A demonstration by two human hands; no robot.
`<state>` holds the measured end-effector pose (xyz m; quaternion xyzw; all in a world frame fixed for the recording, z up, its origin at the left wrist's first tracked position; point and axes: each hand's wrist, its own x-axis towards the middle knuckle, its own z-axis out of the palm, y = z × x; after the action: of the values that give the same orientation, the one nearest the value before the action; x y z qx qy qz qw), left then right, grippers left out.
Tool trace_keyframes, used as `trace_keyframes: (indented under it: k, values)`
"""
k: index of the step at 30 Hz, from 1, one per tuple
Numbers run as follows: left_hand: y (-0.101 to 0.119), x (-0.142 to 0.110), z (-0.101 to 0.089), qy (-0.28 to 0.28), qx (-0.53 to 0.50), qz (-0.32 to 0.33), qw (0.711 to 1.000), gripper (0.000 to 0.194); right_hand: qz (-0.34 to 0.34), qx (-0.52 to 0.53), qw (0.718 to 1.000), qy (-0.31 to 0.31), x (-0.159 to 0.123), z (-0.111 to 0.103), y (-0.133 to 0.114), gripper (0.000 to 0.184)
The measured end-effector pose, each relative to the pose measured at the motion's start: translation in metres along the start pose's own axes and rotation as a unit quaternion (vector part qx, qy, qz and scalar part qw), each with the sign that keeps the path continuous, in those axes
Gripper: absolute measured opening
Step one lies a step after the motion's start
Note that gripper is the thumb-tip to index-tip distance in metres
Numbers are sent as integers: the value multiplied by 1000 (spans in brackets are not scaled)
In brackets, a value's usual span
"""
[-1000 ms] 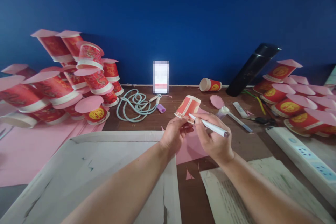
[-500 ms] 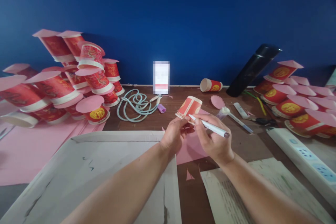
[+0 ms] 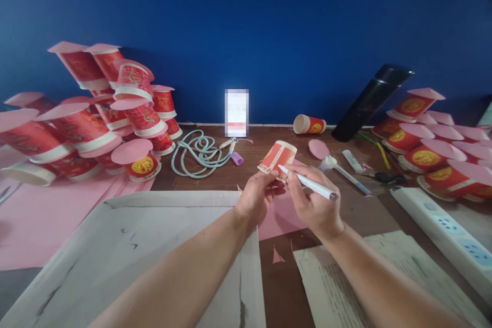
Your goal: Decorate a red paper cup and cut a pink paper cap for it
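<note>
Looking from the head view, I see the left hand (image 3: 254, 196) with thumb and fingers closed on the lower edge of a tilted red paper cup (image 3: 280, 155), held above a pink sheet (image 3: 283, 221), while the right hand (image 3: 318, 202) pinches a white pen (image 3: 315, 186) with its tip at the cup's side, touching or not I can't tell. That cup should be light, its thin wall springy but easily dented and perhaps slick, so I'd hold it gently by its edge.
</note>
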<state>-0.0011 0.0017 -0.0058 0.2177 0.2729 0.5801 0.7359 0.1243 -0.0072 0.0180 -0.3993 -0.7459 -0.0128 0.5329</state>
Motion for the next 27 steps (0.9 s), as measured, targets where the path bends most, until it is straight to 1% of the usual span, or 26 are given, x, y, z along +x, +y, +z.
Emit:
trace_keyframes:
  k: [9,14,22,27]
  values:
    - [2,-1,2,15,-9,-2,1000,19,14,-4,1000,-7,1,-1,-1,17]
    - [2,0,2,30,-17,-1,999,17,11,-8,1000,-8,2,-1,-1,16]
    - [4,-1,4,36,-19,-4,999,15,10,2,1000,-6,2,-1,0,16]
    - [6,-2,6,59,-47,-10,997,13,49,23,998,21,-2,-2,3,24]
